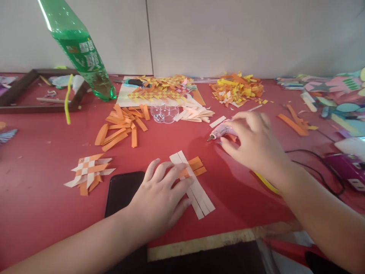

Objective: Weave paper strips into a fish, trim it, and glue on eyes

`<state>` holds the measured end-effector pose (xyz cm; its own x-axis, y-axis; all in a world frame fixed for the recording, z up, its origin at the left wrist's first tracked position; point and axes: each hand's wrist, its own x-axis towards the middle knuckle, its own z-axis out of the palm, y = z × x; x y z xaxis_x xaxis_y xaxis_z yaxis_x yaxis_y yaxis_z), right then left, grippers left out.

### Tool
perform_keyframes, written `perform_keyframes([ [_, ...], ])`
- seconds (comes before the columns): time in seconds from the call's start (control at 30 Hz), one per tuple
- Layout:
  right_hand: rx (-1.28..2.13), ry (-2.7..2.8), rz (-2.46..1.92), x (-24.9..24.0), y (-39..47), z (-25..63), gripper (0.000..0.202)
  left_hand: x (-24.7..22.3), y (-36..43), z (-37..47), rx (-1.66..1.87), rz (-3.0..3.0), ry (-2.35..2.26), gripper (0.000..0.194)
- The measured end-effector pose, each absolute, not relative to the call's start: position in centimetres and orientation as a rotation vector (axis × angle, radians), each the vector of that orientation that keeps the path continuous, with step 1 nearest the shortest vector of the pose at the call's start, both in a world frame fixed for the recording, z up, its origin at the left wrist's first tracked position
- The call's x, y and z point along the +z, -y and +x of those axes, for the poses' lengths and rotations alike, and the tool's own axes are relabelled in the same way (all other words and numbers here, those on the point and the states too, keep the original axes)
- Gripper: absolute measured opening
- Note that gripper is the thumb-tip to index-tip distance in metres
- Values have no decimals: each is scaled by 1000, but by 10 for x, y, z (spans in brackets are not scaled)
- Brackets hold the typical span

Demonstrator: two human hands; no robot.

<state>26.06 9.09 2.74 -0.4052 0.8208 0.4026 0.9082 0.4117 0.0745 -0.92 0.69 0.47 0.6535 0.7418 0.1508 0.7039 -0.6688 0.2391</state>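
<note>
My left hand lies palm down with fingers spread, its fingertips resting on woven paper strips. Those are long white strips crossed by short orange strips; part of the crossing is under my fingers. To the right, my right hand is closed around a small pink glue gun, its dark nozzle pointing left and down. A woven orange-and-white paper fish lies left of a black phone, which my left wrist partly covers.
Loose orange strips, white strips and a yellow-orange heap lie farther back. A green bottle stands beside a dark frame. At right, a black cord runs near a purple device. The table edge is close.
</note>
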Motion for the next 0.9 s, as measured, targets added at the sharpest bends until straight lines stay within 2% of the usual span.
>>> perform_keyframes([
  [0.17,154,2701,-800,34,-73,218,17,4,-6,-10,338,2716,-1191,34],
  [0.37,266,2812,-544,33,-76,204,19,2,-7,-10,356,2735,-1179,32],
  [0.67,395,2965,-626,29,-81,200,25,0,-7,-11,322,2726,-1182,32],
  [0.9,602,3003,-794,42,-83,195,19,3,-6,-10,296,2721,-1196,31],
])
